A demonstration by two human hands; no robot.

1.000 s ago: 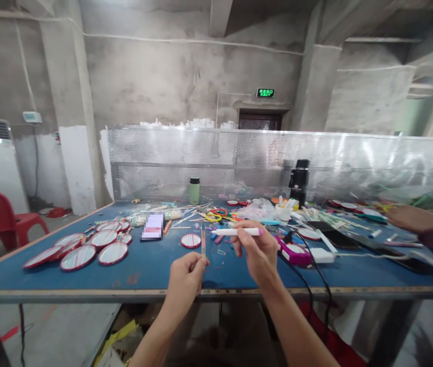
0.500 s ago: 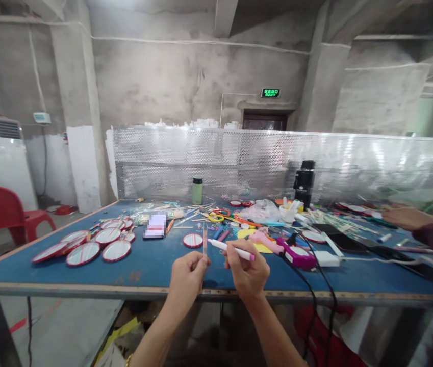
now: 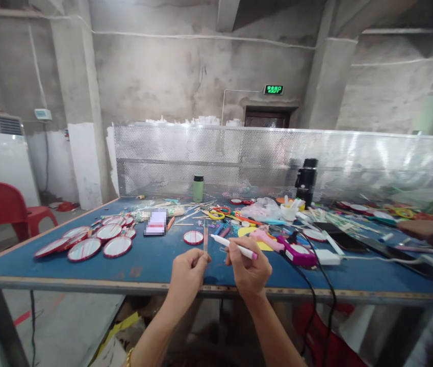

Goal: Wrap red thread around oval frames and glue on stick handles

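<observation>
My left hand (image 3: 188, 272) pinches the lower end of a thin flat stick (image 3: 206, 236), which stands upright above the table's front edge. In my right hand (image 3: 250, 267) is a white marker (image 3: 235, 246) with a pink end, gripped like a pen. Its tip points left toward the stick, with a small gap between them. Just beyond the stick a round red-rimmed disc (image 3: 193, 237) lies on the blue tabletop (image 3: 155, 270). Several similar discs (image 3: 84, 250) are piled at the left.
A phone (image 3: 155, 222), a green bottle (image 3: 198, 189) and a black flask (image 3: 307, 182) stand or lie farther back. Scissors (image 3: 216, 214), a pink glue gun (image 3: 265, 238), a purple device (image 3: 299, 255) and black cables (image 3: 325, 275) are to the right. Another person's hand (image 3: 417, 227) reaches in at far right.
My view has shifted slightly. Both hands keep their grips, and the marker stays close to the stick. The other person's hand at far right has moved a little to the right.
</observation>
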